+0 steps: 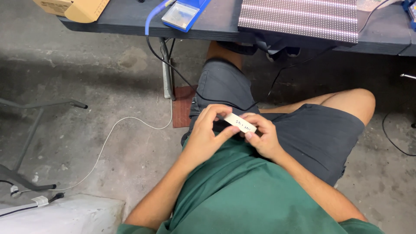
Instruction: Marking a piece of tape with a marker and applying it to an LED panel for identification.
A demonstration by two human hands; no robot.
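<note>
While sitting: the person holds a small white paper strip with handwriting (239, 122) over the lap, just above the dark grey shorts (316, 134).
Left hand (207, 132): fingers closed on the strip's left end, thumb under it.
Right hand (261, 135): fingers pinch the right end.
Good way, I think: hold both ends softly, keep the strip flat, do not tug hard or it may rip.
Worktop (208, 27): dark, up ahead, with a lit panel of tiny lights (299, 15).
</note>
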